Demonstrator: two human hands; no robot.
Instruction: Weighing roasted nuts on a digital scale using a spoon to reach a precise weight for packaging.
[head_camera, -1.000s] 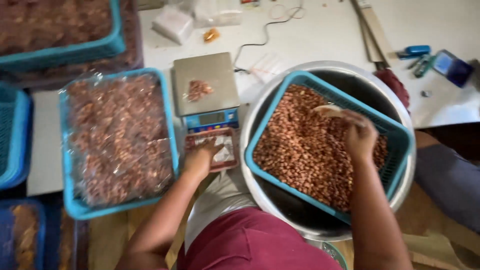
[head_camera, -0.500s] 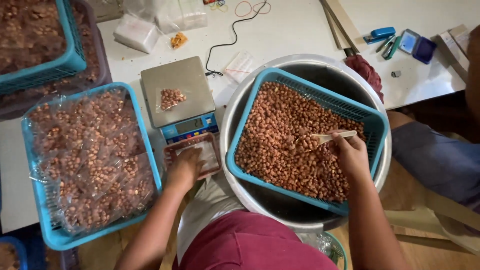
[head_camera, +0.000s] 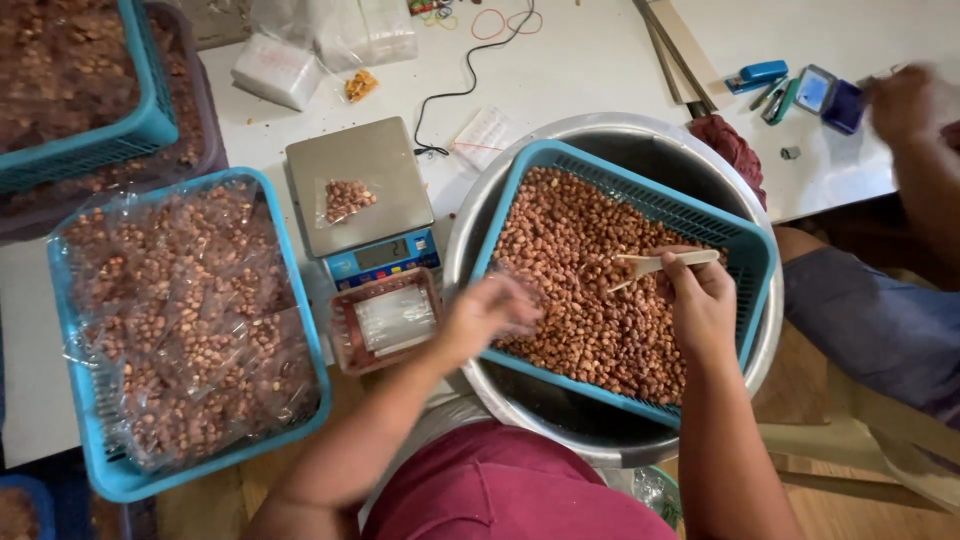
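The right hand (head_camera: 700, 300) pinches a pale wooden scoop (head_camera: 655, 264) over the peanuts (head_camera: 590, 280) in the blue basket (head_camera: 755, 262), while the blurred left hand (head_camera: 485, 312), grip unclear, hovers at the basket's near-left rim beside the small red tray (head_camera: 388, 320).

Teal basket (head_camera: 752, 262), red-brown peanuts (head_camera: 590, 270), pale wooden spoon (head_camera: 662, 263), silver bowl (head_camera: 640, 130), maroon shorts (head_camera: 510, 495)

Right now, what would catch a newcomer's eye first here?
The teal basket of peanuts sitting in a big metal basin at centre-right, where the right hand holds a wooden scoop. Left of it, a small bag of peanuts lies on the scale.
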